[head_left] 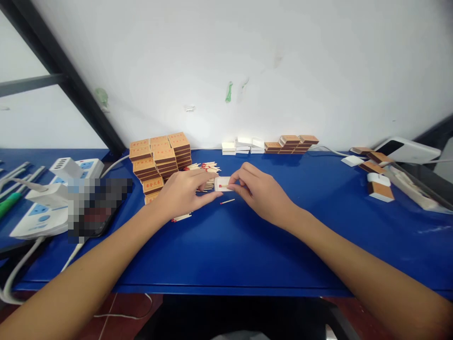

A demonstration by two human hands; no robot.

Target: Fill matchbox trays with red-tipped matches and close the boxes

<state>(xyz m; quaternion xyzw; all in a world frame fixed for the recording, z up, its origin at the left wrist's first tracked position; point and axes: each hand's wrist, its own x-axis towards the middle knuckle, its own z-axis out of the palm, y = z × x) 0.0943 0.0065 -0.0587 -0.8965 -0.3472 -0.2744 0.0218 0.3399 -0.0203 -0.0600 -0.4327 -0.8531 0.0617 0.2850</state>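
Note:
A white matchbox tray (221, 180) lies on the blue table between my hands, with a few red-headed matches inside it. The thumb and fingers of my left hand (187, 190) close on the tray's left end. My right hand (260, 191) pinches at the tray's right side, over the pale sticks of the matches (222, 186). One loose match (227, 201) lies just in front of the tray. Behind my left hand is a heap of matches (203, 167), partly hidden by it. More matches (182, 217) show below my left wrist.
Stacked matchboxes (161, 156) stand at the left by the wall. White trays (243, 145) and matchbox sleeves (292, 144) line the wall. Left are a power strip (81, 172) and a phone (111, 203); right, loose sleeves (371, 166) and a white device (406, 150).

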